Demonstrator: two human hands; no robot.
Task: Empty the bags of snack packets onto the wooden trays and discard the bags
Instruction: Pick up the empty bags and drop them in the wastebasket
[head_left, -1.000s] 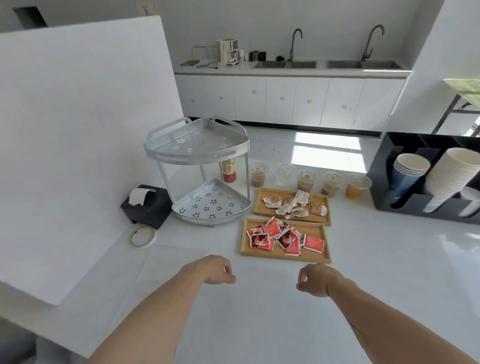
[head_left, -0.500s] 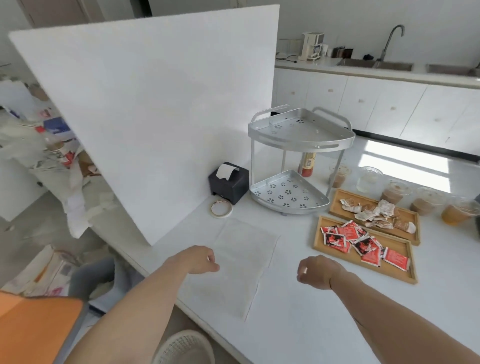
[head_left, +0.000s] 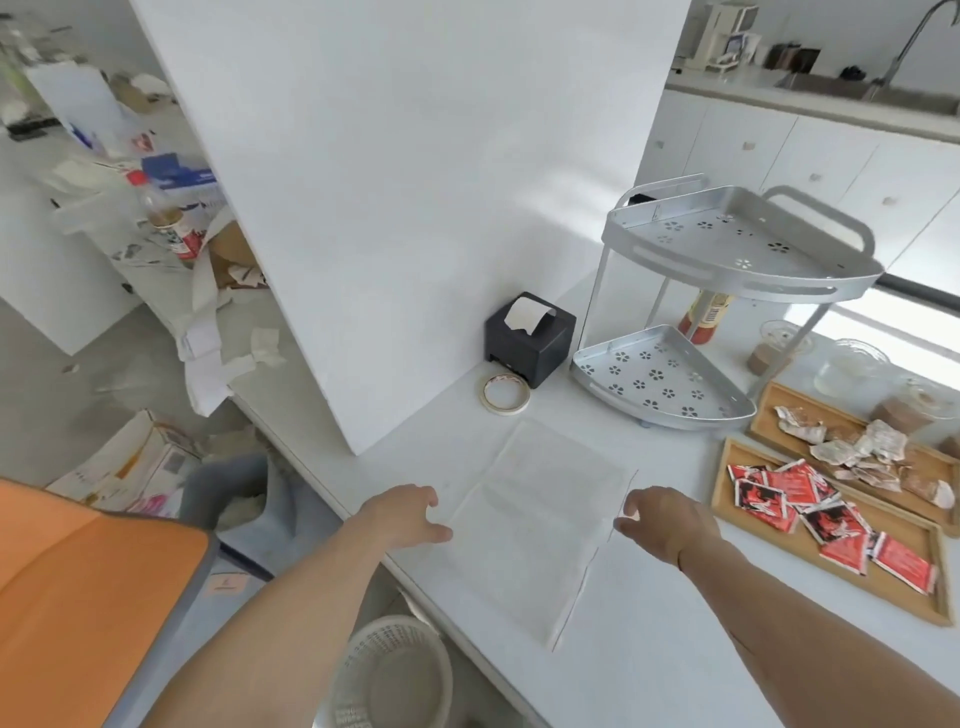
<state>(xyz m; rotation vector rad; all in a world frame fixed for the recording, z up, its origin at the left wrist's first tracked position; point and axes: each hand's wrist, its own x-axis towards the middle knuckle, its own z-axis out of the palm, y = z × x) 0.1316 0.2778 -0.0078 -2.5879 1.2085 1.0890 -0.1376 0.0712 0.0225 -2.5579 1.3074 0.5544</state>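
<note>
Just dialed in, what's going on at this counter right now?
A person is reaching both bare hands toward the clear empty bags lying flat on the white counter. The left hand is at their left edge and the right hand at their right edge; neither grips anything yet. The red packets already lie on the near wooden tray, and pale brown packets on the far tray. A white basket sits below the counter edge.
</note>
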